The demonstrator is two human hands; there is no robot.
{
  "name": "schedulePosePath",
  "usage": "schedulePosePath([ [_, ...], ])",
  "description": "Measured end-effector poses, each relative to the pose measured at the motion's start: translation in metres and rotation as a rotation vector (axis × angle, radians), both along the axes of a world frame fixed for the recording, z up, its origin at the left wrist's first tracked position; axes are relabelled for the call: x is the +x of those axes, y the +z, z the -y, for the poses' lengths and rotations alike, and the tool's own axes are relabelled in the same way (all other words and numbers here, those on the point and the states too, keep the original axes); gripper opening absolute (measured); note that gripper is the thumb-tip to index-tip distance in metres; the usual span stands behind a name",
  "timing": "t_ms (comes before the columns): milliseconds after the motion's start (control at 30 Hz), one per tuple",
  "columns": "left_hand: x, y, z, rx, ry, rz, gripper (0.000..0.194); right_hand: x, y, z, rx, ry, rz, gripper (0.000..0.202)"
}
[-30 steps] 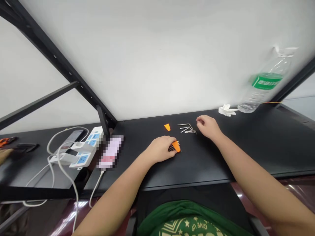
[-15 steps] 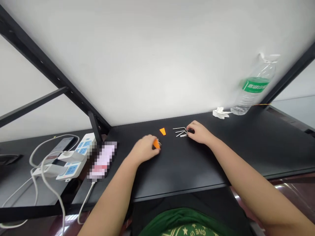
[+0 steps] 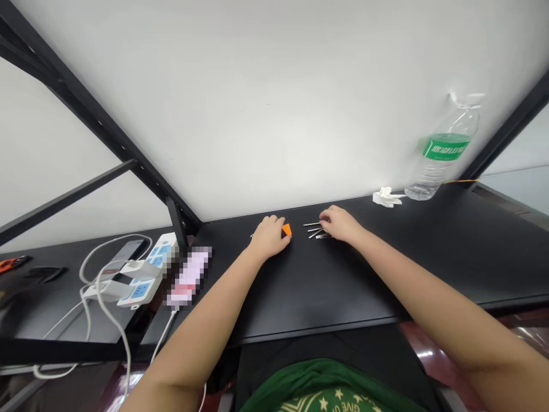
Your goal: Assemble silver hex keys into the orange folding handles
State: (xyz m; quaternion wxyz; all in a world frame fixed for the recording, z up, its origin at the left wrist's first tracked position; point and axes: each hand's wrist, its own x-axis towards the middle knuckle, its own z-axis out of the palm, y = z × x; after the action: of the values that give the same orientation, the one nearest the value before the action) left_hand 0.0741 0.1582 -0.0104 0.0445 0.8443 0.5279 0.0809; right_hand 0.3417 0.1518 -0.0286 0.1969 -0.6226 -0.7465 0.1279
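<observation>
My left hand (image 3: 269,236) rests on the black tabletop. Its thumb and fingers are curled round a small orange piece (image 3: 286,230), whose right end shows. A thin metallic tip pokes out at the hand's left side; the rest of it is covered. To the right, my right hand (image 3: 341,223) has its fingers bent over the ends of several silver hex keys (image 3: 315,230). Thumb and forefinger close at the uppermost key, and the long arms point left towards my left hand.
A phone (image 3: 189,277) on a white cable lies at the left, beside a white power strip (image 3: 160,263) with plugs. A crumpled tissue (image 3: 386,197) and a clear water bottle (image 3: 441,154) stand by the wall. Black frame bars (image 3: 107,131) rise at the left.
My left hand has moved up and right, from below left of the orange piece onto it; the orange toothed part it held is now hidden. My right hand has shifted slightly left over the keys.
</observation>
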Motion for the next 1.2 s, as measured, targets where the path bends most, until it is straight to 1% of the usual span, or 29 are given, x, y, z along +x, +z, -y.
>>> schedulePosePath([
  [33,0.004,0.003,-0.008,-0.036,0.006,0.001,0.053,-0.003,0.004,-0.007,-0.005,0.003,0.015,0.025],
  [100,0.008,0.007,-0.024,-0.109,0.006,0.002,0.043,-0.007,0.009,-0.017,-0.048,0.034,0.045,0.022],
  [167,0.008,0.007,-0.032,-0.153,0.008,0.032,0.035,-0.011,0.009,-0.023,-0.094,0.069,0.062,0.017],
  [233,0.006,0.005,-0.028,-0.154,0.01,0.088,0.032,-0.014,0.006,-0.025,-0.109,0.092,0.071,0.015],
  [333,0.003,-0.005,-0.011,-0.11,0.017,0.214,0.032,-0.019,-0.002,-0.025,-0.101,0.105,0.083,0.01],
  [367,0.004,-0.009,-0.005,-0.101,0.018,0.261,0.029,-0.019,-0.004,-0.025,-0.101,0.107,0.086,0.008],
  [433,0.005,-0.016,0.002,-0.114,0.023,0.361,0.018,-0.02,-0.006,-0.026,-0.096,0.111,0.082,0.012],
  [467,0.007,-0.02,0.004,-0.143,0.035,0.471,0.015,-0.02,-0.006,-0.025,-0.085,0.112,0.075,0.013],
  [500,0.008,-0.022,0.004,-0.206,0.066,0.687,0.016,-0.02,-0.006,-0.024,-0.065,0.115,0.063,0.012],
  [567,0.01,-0.025,0.001,-0.318,0.121,1.043,0.027,-0.02,-0.002,-0.02,-0.01,0.143,0.027,0.007],
  [600,0.01,-0.025,0.0,-0.351,0.14,1.166,0.033,-0.02,0.0,-0.017,0.017,0.169,0.007,0.008],
  [667,0.01,-0.023,-0.002,-0.365,0.147,1.284,0.04,-0.022,0.006,-0.01,0.064,0.236,-0.037,0.012],
  [767,0.009,-0.021,-0.001,-0.375,0.124,1.363,0.041,-0.026,0.012,-0.001,0.196,0.349,-0.176,0.016],
  [833,0.009,-0.02,0.0,-0.393,0.116,1.396,0.041,-0.03,0.014,0.003,0.31,0.395,-0.304,0.02],
  [900,0.01,-0.02,0.002,-0.409,0.124,1.436,0.041,-0.032,0.014,0.005,0.374,0.386,-0.426,0.021],
  [1000,0.013,-0.02,0.005,-0.474,0.128,1.481,0.042,-0.035,0.011,0.007,0.414,0.33,-0.58,0.019],
  [1067,0.015,-0.019,0.007,-0.527,0.118,1.492,0.042,-0.037,0.009,0.008,0.44,0.317,-0.61,0.019],
  [1200,0.017,-0.017,0.01,-0.571,0.113,1.522,0.04,-0.037,0.01,0.01,0.474,0.342,-0.528,0.023],
])
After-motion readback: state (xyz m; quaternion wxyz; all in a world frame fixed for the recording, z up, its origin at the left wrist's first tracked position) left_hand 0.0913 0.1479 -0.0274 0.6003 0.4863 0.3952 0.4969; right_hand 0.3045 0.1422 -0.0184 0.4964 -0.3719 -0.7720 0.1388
